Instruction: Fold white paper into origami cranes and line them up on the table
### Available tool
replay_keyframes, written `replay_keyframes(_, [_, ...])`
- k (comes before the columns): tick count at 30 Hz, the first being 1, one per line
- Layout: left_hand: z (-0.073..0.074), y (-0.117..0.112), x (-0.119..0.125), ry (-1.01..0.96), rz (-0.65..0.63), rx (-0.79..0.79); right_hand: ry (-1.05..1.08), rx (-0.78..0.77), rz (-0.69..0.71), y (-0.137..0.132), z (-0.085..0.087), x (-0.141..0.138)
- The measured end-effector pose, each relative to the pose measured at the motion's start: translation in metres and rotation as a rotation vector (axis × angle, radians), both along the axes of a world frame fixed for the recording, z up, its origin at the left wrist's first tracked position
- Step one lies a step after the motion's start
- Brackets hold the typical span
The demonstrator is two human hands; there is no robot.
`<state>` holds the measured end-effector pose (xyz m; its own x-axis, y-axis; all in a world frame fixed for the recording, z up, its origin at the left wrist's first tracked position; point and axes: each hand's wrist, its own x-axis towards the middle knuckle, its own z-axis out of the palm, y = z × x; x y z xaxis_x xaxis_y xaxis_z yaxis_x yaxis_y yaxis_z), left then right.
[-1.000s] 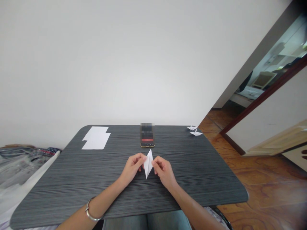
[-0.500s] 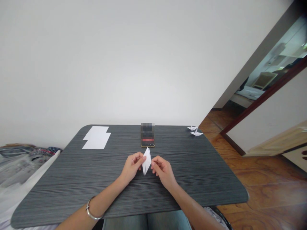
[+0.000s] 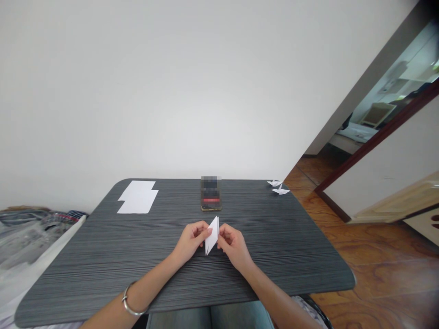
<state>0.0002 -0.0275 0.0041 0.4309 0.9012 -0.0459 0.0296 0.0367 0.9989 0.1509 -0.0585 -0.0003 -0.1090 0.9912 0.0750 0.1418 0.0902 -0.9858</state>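
A narrow folded piece of white paper (image 3: 212, 235), pointed at both ends, stands a little above the dark striped table (image 3: 103, 256). My left hand (image 3: 190, 241) pinches its left edge and my right hand (image 3: 233, 245) pinches its right edge. Both hands have their fingers closed on the paper. A metal bangle (image 3: 128, 305) is on my left wrist.
A phone (image 3: 211, 193) lies flat just beyond the paper. Two white sheets (image 3: 137, 197) overlap at the table's far left. Two small folded paper figures (image 3: 278, 187) sit at the far right corner. Cloth lies left of the table; wooden floor and a doorway are to the right.
The folded paper has been turned slightly between my fingers and sits a little lower and closer than half a second ago. My hands stay in the same place.
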Motion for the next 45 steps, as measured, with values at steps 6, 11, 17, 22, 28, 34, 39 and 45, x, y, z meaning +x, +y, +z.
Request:
replay_keyframes(6, [0.006,-0.004,-0.001,0.098,0.229,0.238,0.003,0.006,-0.076,0.001,0.0,0.001])
replay_keyframes(11, [0.017,-0.009,-0.002,0.165,0.186,0.474,-0.003,0.03,-0.158,0.002,0.003,0.002])
replay_keyframes(17, [0.014,-0.01,0.0,0.225,0.065,0.442,-0.013,0.071,-0.121,0.002,0.003,0.0])
replay_keyframes(22, [0.01,-0.007,-0.001,0.199,0.054,0.392,-0.041,0.091,-0.119,0.001,0.0,0.0])
replay_keyframes(28, [0.011,-0.007,0.001,0.171,0.08,0.321,-0.029,0.06,-0.097,0.0,0.002,0.0])
replay_keyframes(34, [0.013,-0.008,0.001,0.187,0.077,0.295,-0.102,0.072,-0.123,0.0,0.0,0.002])
replay_keyframes(39, [0.01,-0.006,-0.001,0.232,0.11,0.336,-0.179,0.195,-0.129,-0.001,0.005,0.001])
replay_keyframes(45, [0.016,-0.007,-0.002,0.197,0.132,0.517,-0.137,0.296,-0.151,-0.003,0.008,0.0])
